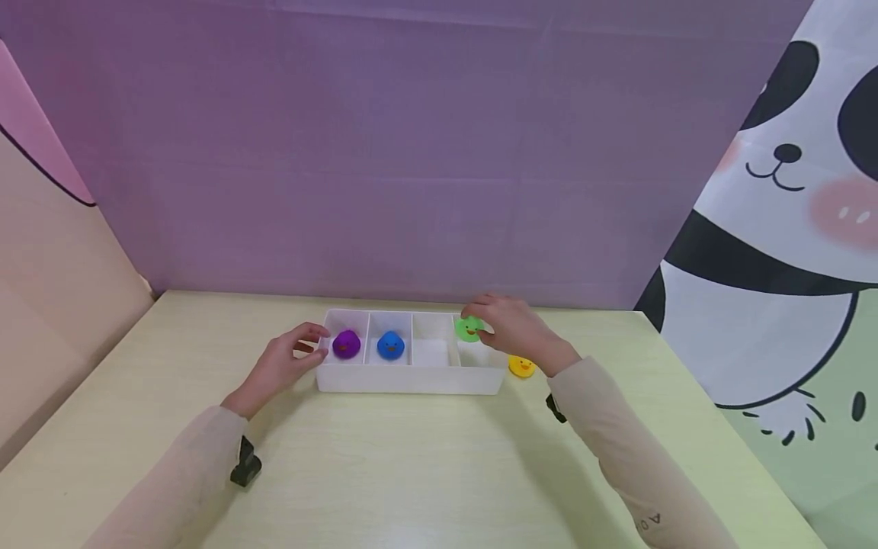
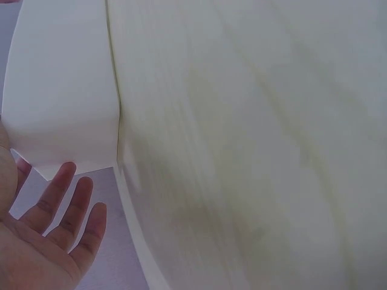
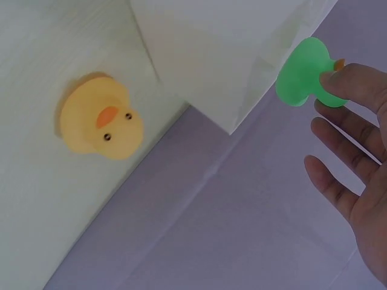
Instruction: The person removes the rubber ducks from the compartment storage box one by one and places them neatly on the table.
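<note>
A white box [image 1: 411,380] divided into compartments stands on the table. A purple toy duck [image 1: 346,344] sits in its leftmost compartment and a blue toy duck [image 1: 391,345] in the one beside it. My left hand [image 1: 291,357] is at the box's left end, its fingers loosely spread against the end wall in the left wrist view. Over the rightmost compartment, my right hand [image 1: 514,329] pinches a green toy duck [image 3: 302,72] between thumb and fingers, the other fingers apart from it. A yellow toy duck [image 3: 103,118] lies on the table just right of the box, below my right wrist.
The pale wooden table [image 1: 405,465] ends at a purple cloth backdrop [image 1: 384,152] close behind the box. To the right hangs a panda-print sheet [image 1: 775,252]. Dark wrist devices, such as the left one [image 1: 245,463], stick out from both sleeves.
</note>
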### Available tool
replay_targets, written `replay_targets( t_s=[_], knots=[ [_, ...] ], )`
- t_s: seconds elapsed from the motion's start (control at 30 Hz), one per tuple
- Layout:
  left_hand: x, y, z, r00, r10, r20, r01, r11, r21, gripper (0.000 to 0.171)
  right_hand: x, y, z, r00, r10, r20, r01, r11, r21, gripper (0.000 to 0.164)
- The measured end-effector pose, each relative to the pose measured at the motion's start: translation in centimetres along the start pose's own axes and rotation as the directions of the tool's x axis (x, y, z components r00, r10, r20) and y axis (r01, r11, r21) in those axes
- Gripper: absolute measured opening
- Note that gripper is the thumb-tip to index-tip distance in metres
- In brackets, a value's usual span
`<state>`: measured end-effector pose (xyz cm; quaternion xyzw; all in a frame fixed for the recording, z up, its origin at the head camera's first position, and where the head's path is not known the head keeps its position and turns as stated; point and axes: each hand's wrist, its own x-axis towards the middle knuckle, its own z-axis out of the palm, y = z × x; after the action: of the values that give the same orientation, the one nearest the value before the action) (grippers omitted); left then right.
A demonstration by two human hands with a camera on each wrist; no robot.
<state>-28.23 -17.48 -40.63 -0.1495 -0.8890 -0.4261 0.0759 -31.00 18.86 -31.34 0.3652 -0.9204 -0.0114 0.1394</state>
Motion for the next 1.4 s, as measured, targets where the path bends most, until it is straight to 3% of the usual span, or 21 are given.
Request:
replay_targets(
  t_s=[0.43, 0.8, 1.4],
  knots=[
    [0.0, 0.0, 0.0, 1.000, 0.008, -0.007, -0.008, 1.000, -0.011, 0.028, -2.5, 2.2, -0.5, 0.996, 0.089, 0.011, -0.089, 0.996, 0.011, 0.031],
    [0.0, 0.1, 0.1, 1.000, -0.003, -0.007, 0.003, 1.000, -0.017, 0.028, -4.7, 4.3, -0.5, 0.994, 0.098, -0.049, -0.098, 0.995, -0.002, 0.030],
    [-0.1, 0.1, 0.1, 1.000, -0.020, -0.006, 0.020, 0.999, -0.030, 0.029, -8.5, 7.0, 1.2, 0.981, 0.190, -0.029, -0.190, 0.982, -0.010, 0.031]
  ],
)
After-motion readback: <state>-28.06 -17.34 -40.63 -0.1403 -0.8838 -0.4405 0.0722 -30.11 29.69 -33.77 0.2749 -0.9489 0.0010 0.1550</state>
